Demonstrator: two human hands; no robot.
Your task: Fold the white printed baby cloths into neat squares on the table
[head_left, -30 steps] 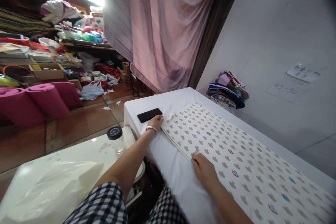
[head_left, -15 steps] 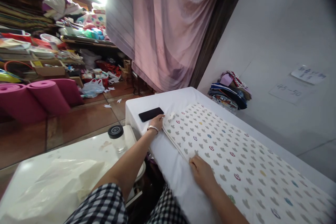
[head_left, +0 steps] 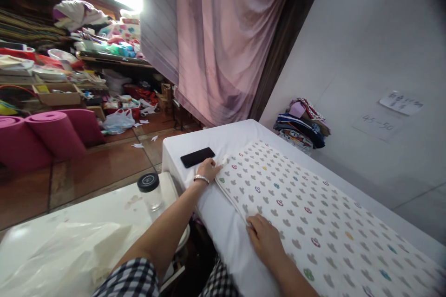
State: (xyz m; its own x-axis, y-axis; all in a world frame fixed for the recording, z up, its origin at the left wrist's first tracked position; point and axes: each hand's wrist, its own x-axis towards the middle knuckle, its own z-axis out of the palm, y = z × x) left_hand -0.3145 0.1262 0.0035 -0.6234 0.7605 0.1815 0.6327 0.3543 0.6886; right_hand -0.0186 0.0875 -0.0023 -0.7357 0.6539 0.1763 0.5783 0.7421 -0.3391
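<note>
A folded white cloth (head_left: 289, 209) printed with small grey and coloured motifs lies spread over a white-covered table (head_left: 228, 229). At its far left corner my left hand (head_left: 208, 170), wearing a bracelet, has its fingers closed on the cloth's edge. My right hand (head_left: 265, 241) is nearer to me, thumb and fingers pinching the same long edge; the fingertips are partly hidden. Just beyond my left hand a black phone (head_left: 197, 157) lies flat on the white cover.
On the left, a white side table (head_left: 101, 202) bears a black-lidded jar (head_left: 152, 192) and a plastic bag (head_left: 66, 250). Folded clothes (head_left: 302, 125) are stacked by the wall. Rolled pink mats (head_left: 55, 134) stand on the floor, and a pink curtain (head_left: 223, 41) hangs behind.
The cloth's raised far corner now lies flatter. My right hand has shifted slightly toward me along the edge, and my left hand has turned a little. The view has shifted slightly.
</note>
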